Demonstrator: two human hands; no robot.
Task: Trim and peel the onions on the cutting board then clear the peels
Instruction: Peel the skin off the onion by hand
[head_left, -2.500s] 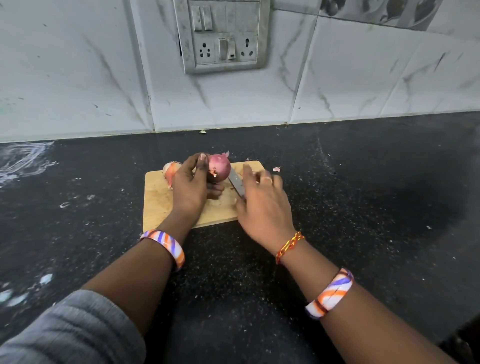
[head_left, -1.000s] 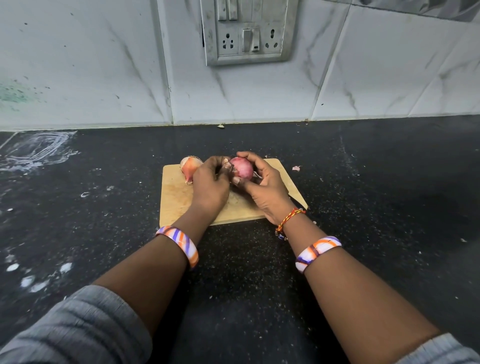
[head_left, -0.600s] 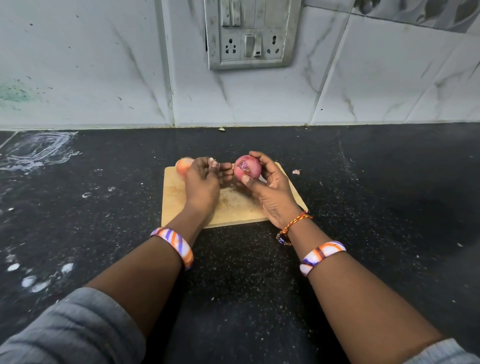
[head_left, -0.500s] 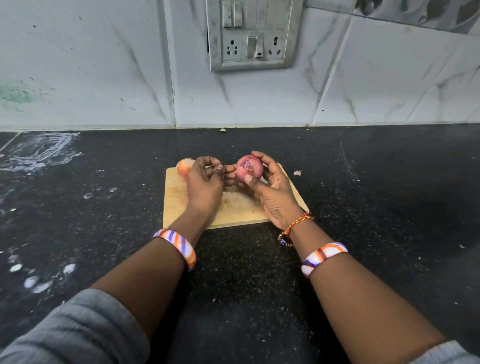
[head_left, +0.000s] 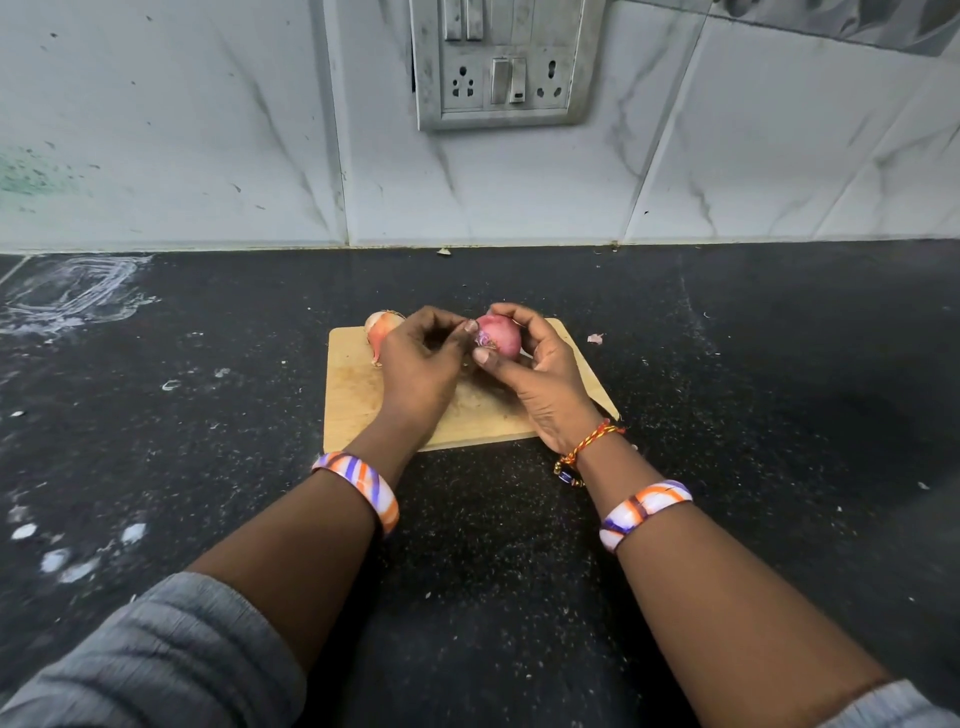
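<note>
Held red onion (head_left: 500, 336) above the board (head_left: 358, 400), cupped in curled right hand (head_left: 545, 384); left hand (head_left: 418, 371) pinched at its trimmed end. Best done by catching a skin edge there and stripping downward. Looked glossy pink, partly peeled. Second onion (head_left: 382, 332) lay on the board's far left corner, papery.

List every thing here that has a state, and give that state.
Red onion: held above the board, skin partly on.
Right hand: grips the red onion.
Left hand: fingertips pinch at the onion's skin.
Second onion: on the board's far left corner, unpeeled.
Cutting board: flat on the counter.
</note>
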